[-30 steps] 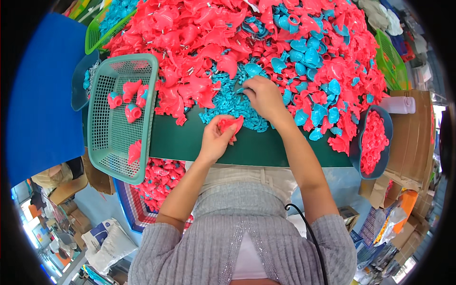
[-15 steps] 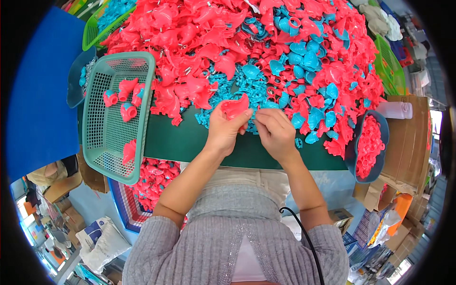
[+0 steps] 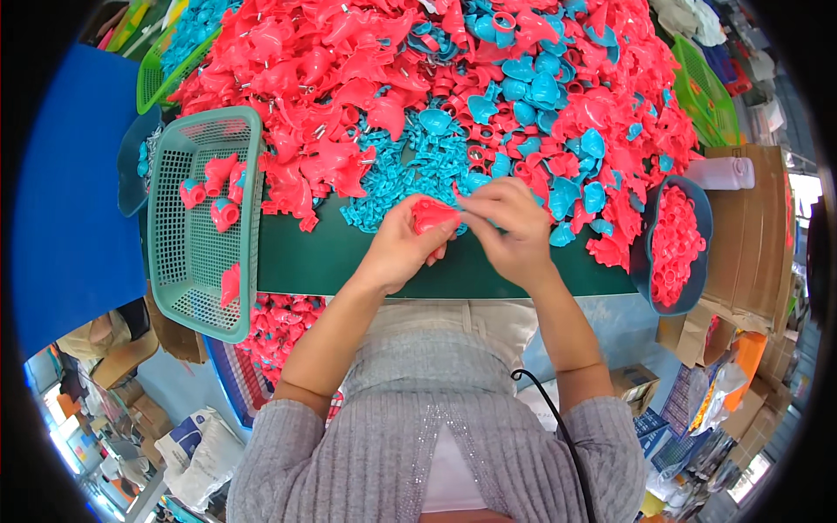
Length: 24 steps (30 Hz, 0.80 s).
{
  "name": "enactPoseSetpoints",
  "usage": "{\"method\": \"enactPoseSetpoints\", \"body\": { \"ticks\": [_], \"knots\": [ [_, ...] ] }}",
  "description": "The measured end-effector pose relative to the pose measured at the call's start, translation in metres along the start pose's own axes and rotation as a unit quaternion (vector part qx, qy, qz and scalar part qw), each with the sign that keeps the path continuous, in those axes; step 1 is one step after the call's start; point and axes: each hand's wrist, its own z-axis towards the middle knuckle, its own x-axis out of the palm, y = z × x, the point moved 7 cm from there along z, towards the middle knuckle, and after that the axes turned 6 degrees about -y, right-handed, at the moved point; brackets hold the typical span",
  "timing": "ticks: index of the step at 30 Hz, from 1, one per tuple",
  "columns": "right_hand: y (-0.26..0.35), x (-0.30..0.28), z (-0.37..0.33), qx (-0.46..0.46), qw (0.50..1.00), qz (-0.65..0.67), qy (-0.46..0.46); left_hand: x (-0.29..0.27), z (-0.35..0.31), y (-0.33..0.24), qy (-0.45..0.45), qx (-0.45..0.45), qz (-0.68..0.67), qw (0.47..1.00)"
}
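Note:
My left hand (image 3: 403, 247) is closed around a curved pinkish-red plastic shell (image 3: 431, 213), its hollow side facing up. At the shell's right end, the fingertips of my right hand (image 3: 513, 228) are pinched together. Whatever small piece they may hold is too small to make out. Just beyond my hands lies a heap of small blue plastic pieces (image 3: 410, 166). Around it spreads a big pile of red plastic shells (image 3: 323, 78), mixed with blue cup-like parts (image 3: 545, 87) and red rings toward the right.
A green mesh basket (image 3: 248, 218) at the left holds several red-and-blue assembled parts. On the right stands a dark blue tub (image 3: 643, 261) of small red pieces, beside a translucent bottle (image 3: 722, 173) and a cardboard box (image 3: 745, 235). The dark green tabletop (image 3: 323, 266) ends near my waist.
My right hand has come up against the right end of the shell. The left hand has turned the shell, whose pointed tip no longer stands up. The view has shifted slightly.

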Motion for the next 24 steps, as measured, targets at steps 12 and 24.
{"method": "enactPoseSetpoints", "body": {
  "ticks": [12, 24],
  "knots": [
    [0.002, 0.017, -0.011, 0.015, 0.997, 0.053, 0.051, 0.006, -0.014, 0.001, 0.024, 0.023, 0.017, 0.999],
    [-0.053, 0.037, 0.025, 0.062, 0.997, -0.020, 0.036, -0.040, -0.014, 0.036, -0.044, -0.004, -0.016, 0.999]
  ]
}}
